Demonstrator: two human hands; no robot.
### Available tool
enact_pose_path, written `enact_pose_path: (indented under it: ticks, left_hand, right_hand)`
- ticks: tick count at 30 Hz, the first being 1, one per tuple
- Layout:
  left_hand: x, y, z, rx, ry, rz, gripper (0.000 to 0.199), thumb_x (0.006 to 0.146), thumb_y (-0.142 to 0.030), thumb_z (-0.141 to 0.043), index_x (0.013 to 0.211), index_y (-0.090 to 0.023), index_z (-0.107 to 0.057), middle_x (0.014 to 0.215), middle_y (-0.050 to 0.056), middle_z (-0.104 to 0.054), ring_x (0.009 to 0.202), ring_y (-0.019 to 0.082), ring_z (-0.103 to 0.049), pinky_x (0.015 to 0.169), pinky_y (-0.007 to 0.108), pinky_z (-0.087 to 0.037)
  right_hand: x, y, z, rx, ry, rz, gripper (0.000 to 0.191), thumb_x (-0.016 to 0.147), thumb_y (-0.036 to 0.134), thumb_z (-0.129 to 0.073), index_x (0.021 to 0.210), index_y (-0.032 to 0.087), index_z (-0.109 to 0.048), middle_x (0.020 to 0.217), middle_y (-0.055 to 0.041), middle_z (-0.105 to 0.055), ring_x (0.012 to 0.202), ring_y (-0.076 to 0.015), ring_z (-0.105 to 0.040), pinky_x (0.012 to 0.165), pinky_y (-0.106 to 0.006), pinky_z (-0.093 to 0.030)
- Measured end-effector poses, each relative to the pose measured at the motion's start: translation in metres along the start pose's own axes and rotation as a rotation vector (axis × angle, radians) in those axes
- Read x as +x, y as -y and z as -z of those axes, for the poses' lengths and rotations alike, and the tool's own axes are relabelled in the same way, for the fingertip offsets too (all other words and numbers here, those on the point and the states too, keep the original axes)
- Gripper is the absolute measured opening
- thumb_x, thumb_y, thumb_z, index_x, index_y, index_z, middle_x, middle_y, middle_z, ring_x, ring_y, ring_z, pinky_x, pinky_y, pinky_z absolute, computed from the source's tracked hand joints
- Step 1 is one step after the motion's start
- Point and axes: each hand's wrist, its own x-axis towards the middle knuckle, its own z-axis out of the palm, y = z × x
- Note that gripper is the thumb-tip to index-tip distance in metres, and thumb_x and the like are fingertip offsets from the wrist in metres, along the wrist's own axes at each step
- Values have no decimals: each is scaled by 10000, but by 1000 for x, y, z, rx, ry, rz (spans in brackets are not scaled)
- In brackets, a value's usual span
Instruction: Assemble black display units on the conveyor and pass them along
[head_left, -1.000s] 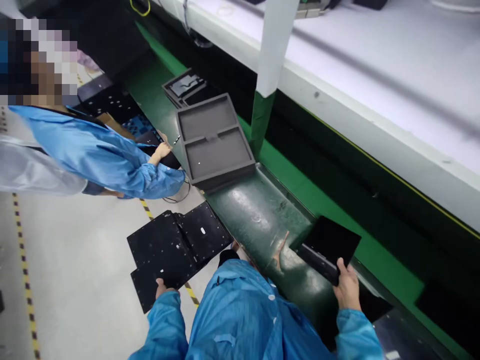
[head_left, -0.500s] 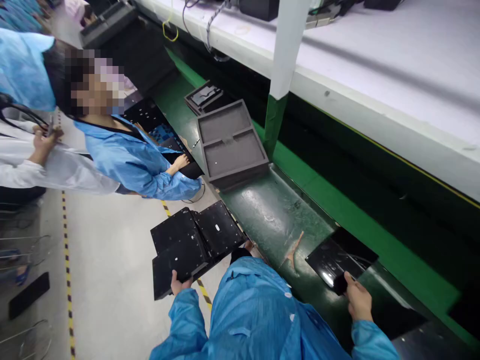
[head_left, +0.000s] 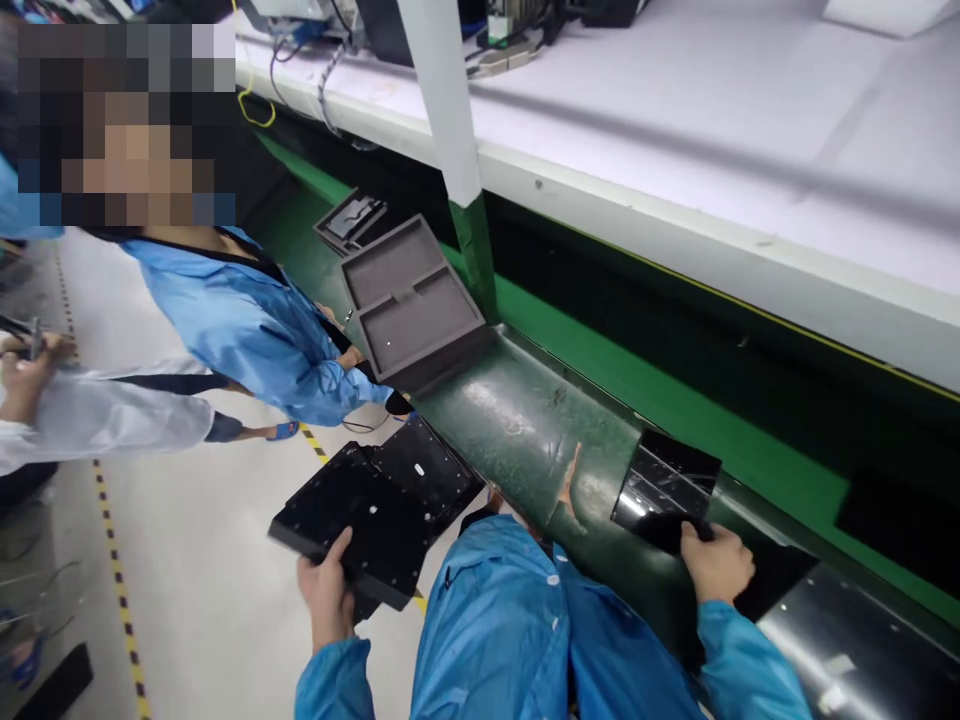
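Left hand: gripping the near edge of a thick black panel, thumb on top, the fingers beneath mostly hidden.
Thick black panel: tilted over the floor, left of the person's lap, overlapping a second black panel dotted with small pale spots.
Right hand: thumb and fingers closed on the near edge of a glossy black panel.
Glossy black panel: over the green bench, near its far edge; whether it rests there I cannot tell.
Grey tray: farther along the bench, two wide hollows facing up, a smaller tray just behind.
Silvery sheet: right of the right hand.
Co-worker: in a blue coat, beside the grey tray.
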Motion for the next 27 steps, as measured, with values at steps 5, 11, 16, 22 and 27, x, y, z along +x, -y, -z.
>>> enact_pose_path:
  ticks: [5,11,16,22,27]
  left_hand:
    - [-29,-35,-78,-21,684,26,634,557,-373,-982,1090,-185,-692,992,46,-782,853,218,-757,803,340,-631]
    - [-54,-23,-207,128,1108,167,629,603,-468,-944,1099,-159,-711,924,57,-777,772,217,-741,767,350,-606]
    - [-48,-11,-290,403,1196,-22,596,641,-545,-917,1020,-115,-754,940,118,-794,880,259,-749,825,361,-589]
    - [-30,-15,-342,687,1126,-417,430,865,-518,-736,1011,-119,-802,1098,179,-810,1093,312,-744,953,368,-549]
    - [-34,-19,-353,997,930,-741,339,926,-361,-648,1141,-149,-802,1235,225,-772,1252,393,-681,1070,450,-474]
  right_hand:
    - [-64,139,-10,668,485,-76,527,769,657,-746,1034,202,-752,1135,-201,-759,1157,-390,-694,1060,-556,-532]
    - [-136,280,-30,1275,1295,-462,698,901,833,-572,1129,196,-745,1048,-146,-797,1089,-331,-749,932,-504,-623]
    - [-137,276,-55,1279,976,-602,681,948,771,-553,1307,211,-704,1358,-140,-732,1371,-302,-633,1148,-480,-521]
    - [-146,292,-89,964,711,-417,691,950,582,-620,1508,175,-600,1633,-134,-517,1582,-257,-395,1312,-398,-284]
    - [-153,313,-96,821,702,-369,584,825,425,-726,1355,181,-702,1449,-130,-684,1428,-298,-576,1201,-378,-430]
